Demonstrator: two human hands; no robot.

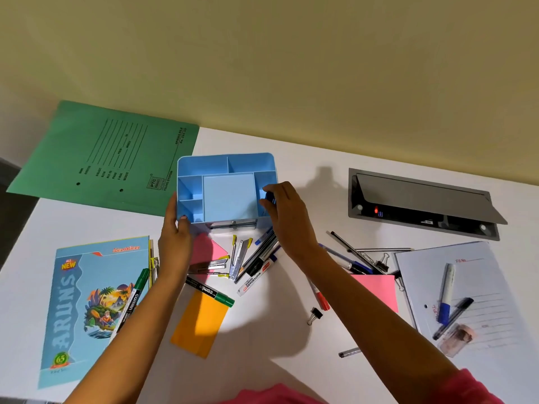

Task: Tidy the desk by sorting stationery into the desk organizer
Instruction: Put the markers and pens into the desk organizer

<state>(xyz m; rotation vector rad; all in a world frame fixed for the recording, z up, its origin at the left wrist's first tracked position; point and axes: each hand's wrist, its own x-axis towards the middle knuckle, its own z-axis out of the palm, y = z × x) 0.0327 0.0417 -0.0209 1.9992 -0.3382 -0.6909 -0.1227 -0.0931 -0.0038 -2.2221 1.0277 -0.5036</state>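
Two hands on the blue desk organizer point(229, 199) mid-desk: left hand point(175, 239) grips its near-left corner, right hand point(287, 217) pinches a small dark-blue item point(270, 197) over the right compartment. Released off-centre, it could bounce onto the scattered pens point(261, 256).

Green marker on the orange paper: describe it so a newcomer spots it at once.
Start at the blue organizer in the middle of the white desk and come toward the person to the orange paper. The marker lies across its far edge, black-bodied, green cap pointing right. Its twin lies on the blue book instead.
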